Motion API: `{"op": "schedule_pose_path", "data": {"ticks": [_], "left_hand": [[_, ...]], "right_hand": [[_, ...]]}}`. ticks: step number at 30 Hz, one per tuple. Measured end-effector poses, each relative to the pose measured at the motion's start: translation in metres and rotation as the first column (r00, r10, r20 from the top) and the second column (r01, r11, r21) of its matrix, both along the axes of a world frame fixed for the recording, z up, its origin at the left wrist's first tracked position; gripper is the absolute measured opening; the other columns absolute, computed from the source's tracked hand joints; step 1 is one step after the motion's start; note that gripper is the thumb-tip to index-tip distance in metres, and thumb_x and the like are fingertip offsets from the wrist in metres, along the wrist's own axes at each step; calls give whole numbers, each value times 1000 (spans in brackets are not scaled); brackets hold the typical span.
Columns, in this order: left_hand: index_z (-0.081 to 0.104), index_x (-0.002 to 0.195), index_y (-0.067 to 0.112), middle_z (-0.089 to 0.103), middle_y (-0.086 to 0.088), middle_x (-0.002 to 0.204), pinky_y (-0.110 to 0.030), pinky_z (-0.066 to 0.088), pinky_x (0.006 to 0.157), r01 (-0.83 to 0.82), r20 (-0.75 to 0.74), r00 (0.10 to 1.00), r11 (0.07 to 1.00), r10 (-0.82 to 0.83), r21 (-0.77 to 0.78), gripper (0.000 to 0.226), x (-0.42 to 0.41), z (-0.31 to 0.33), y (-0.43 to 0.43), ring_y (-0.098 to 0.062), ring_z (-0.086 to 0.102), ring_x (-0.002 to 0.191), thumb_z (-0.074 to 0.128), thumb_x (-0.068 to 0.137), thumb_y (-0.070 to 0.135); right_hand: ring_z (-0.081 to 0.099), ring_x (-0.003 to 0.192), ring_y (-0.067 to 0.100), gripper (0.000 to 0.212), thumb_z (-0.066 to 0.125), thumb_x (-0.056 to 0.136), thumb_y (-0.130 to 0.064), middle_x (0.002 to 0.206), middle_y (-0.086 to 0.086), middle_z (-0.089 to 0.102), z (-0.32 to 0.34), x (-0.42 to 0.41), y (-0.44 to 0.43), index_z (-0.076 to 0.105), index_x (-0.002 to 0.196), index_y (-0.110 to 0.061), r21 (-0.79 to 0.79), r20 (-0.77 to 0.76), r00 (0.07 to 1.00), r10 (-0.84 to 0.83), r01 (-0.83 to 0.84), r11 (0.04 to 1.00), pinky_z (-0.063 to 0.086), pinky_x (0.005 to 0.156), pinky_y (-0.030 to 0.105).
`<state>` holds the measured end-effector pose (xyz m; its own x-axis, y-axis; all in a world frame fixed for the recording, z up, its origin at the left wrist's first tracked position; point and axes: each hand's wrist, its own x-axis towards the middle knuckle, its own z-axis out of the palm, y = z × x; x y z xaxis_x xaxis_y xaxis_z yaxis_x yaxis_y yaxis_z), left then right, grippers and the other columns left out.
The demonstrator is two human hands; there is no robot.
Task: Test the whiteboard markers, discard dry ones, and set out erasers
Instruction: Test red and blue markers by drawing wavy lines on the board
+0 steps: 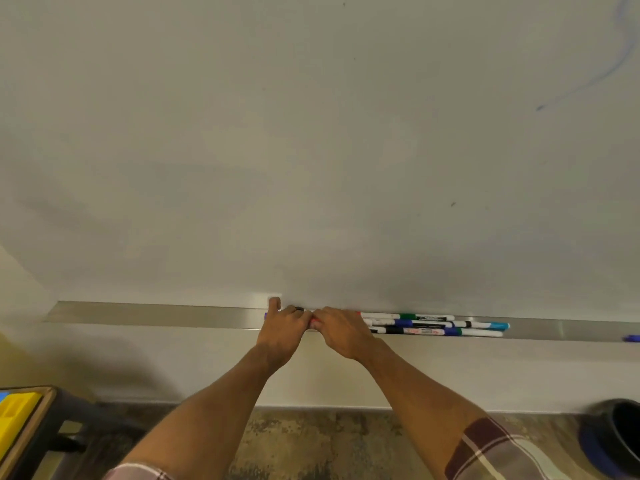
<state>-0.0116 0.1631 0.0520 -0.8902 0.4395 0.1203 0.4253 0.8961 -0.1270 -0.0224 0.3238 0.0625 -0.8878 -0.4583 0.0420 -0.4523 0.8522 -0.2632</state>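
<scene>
A whiteboard (pixel 311 150) fills the upper view, with a metal marker tray (pixel 156 313) along its bottom edge. Several whiteboard markers (pixel 433 325) with green, blue, black and teal caps lie in the tray right of centre. My left hand (pixel 284 329) and my right hand (pixel 341 330) meet over the tray and both grip a red marker (pixel 314 322), of which only a short piece shows between them. A purple marker end (pixel 266 316) pokes out left of my left hand.
A blue scribble (pixel 620 64) marks the board's upper right. Another blue marker (pixel 632 338) lies at the tray's far right. A black bin (pixel 620 434) stands on the floor at lower right. A small table with yellow erasers (pixel 15 420) is at lower left.
</scene>
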Motion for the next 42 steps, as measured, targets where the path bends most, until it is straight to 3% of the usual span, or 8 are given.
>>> {"op": "schedule_pose_path", "data": {"ticks": [4,10,15,19,26,33,38,42], "left_hand": [[57,113,19,69,0,105,-39,28,91,12,1,1000,1000,-12,-17,20,-2,8,23,-21,56,98,51,96,10],[55,120,21,65,-1,118,-41,25,98,11,-42,999,1000,-11,-6,22,-7,25,53,-21,52,111,54,98,24],[64,119,22,61,-5,133,-53,41,91,6,-98,995,997,2,75,49,-11,35,81,-29,59,118,80,76,38],[45,139,26,38,-3,153,-51,28,97,110,-298,952,986,-67,129,48,-14,61,105,-28,37,137,34,98,48],[37,149,25,20,0,161,-53,22,105,174,-512,854,979,-95,109,53,-48,144,150,-27,21,147,26,103,47],[38,149,23,24,-1,160,-54,17,109,232,-757,650,965,-59,125,51,-77,269,189,-26,20,147,31,103,44],[33,151,22,22,-3,160,-56,13,113,218,-843,538,964,9,150,52,-94,356,197,-27,16,149,26,105,44],[30,152,20,19,-5,161,-55,11,116,226,-863,503,955,53,191,55,-105,405,194,-29,14,149,23,104,45]], "right_hand": [[63,86,26,28,39,100,-36,98,6,65,12,4,24,58,114,-21,42,-16,999,-41,42,998,48,73,36],[63,91,20,43,34,97,-54,104,1,67,28,11,62,52,126,-28,-41,-88,987,-138,135,990,44,73,30],[54,75,19,25,48,94,-22,97,8,59,44,12,98,39,116,-14,-160,-94,976,-196,179,971,45,68,31],[47,70,19,25,48,89,-6,91,11,57,64,6,131,47,114,-9,-185,-259,954,-153,106,977,35,68,29],[61,80,20,30,29,101,-25,97,11,61,153,-15,182,48,119,-10,-405,-622,754,-208,-82,911,51,75,24],[57,107,11,36,48,98,-23,121,4,60,274,-32,222,45,133,-19,-552,-702,647,-298,-230,801,42,88,13],[56,78,12,13,53,95,-13,92,6,62,343,-44,230,56,108,-15,-506,-803,512,-306,-312,804,49,68,27],[60,78,14,23,51,95,-12,98,4,63,381,-50,234,63,114,-10,-440,-869,414,-273,-391,808,52,63,30]]}}
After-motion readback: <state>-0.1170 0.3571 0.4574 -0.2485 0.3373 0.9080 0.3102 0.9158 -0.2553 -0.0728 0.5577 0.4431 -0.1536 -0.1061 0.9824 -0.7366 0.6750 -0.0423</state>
